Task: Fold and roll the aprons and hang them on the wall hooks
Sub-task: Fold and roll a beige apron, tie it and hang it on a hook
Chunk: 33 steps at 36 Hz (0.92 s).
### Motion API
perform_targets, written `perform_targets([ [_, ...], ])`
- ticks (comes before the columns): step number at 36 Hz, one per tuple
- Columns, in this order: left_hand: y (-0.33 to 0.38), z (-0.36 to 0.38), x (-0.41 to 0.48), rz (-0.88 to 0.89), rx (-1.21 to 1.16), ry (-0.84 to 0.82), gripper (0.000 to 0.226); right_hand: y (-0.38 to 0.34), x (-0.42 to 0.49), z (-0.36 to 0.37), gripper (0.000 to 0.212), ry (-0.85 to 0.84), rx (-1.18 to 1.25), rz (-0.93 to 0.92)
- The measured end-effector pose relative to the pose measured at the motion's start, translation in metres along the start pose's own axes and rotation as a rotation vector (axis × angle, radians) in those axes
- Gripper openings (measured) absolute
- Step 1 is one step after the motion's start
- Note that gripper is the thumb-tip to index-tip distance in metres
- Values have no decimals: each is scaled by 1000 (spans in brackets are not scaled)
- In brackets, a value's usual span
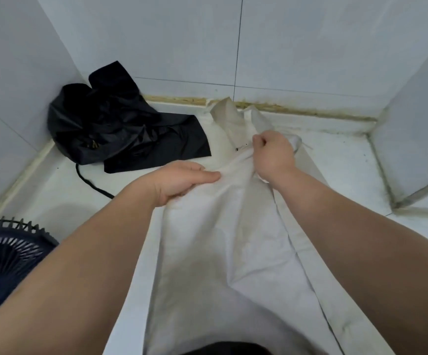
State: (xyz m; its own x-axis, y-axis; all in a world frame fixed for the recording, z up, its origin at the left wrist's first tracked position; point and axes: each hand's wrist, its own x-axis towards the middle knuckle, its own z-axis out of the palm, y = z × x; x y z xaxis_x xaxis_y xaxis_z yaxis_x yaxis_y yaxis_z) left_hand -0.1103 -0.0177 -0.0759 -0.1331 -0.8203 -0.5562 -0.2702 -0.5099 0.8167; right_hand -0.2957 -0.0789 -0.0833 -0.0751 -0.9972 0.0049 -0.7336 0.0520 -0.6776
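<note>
White tiled floor [340,162], left grip [182,180] pinching white apron [220,239], right grip [274,155] clenched round its upper cloth

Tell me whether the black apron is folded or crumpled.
Crumpled: the black apron lies bunched in a heap, with no neat folds.

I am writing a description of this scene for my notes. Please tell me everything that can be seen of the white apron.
The white apron is thin, creased cloth, slightly stained. It is spread lengthwise on the tiled floor and folded inward along both long sides. Its bib end, with a strap, reaches the wall. The left hand holds the left fold, and the right hand grips bunched cloth near the bib.
</note>
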Motion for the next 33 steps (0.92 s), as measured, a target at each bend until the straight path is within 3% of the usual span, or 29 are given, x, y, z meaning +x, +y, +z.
perform_targets([
  [2, 1, -12, -6, 15, 106, 105, 43, 1, -1, -8, 32, 71, 34, 82],
  [4, -1, -25, -12, 59, 255, 322, 39, 4, 0, -14, 33, 86, 96, 143],
  [9, -9, -45, -16, 153, 613, 852, 28, -7, -14, -5, 21, -128, 527, 196],
  [11, -10, -43, -21, 106, 653, 1021, 22, -14, -23, 2, 13, -190, 532, 135],
  [13, -14, -39, -25, 23, 734, 1084, 32, -15, -29, 10, 25, -243, 404, 74],
  [15, -24, -32, -30, -54, 743, 1069, 62, -10, -36, 16, 37, -286, 274, 37],
  [17, -37, -23, -31, -9, 774, 1029, 74, -4, -44, 21, 42, -333, 165, -25],
  [19, -53, -11, -28, 126, 859, 931, 69, 5, -48, 28, 46, -357, 46, -73],
  [23, -80, 21, -19, 326, 896, 569, 53, 25, -58, 42, 57, -458, -102, -130],
  [27, -109, 43, 0, 83, 1027, 250, 62, 48, -63, 61, 69, -665, -298, -103],
  [29, -121, 44, 7, -19, 1012, 214, 73, 61, -63, 72, 77, -718, -487, -101],
  [33, -134, 43, 14, 30, 867, 362, 85, 82, -57, 84, 84, -676, -668, -118],
])
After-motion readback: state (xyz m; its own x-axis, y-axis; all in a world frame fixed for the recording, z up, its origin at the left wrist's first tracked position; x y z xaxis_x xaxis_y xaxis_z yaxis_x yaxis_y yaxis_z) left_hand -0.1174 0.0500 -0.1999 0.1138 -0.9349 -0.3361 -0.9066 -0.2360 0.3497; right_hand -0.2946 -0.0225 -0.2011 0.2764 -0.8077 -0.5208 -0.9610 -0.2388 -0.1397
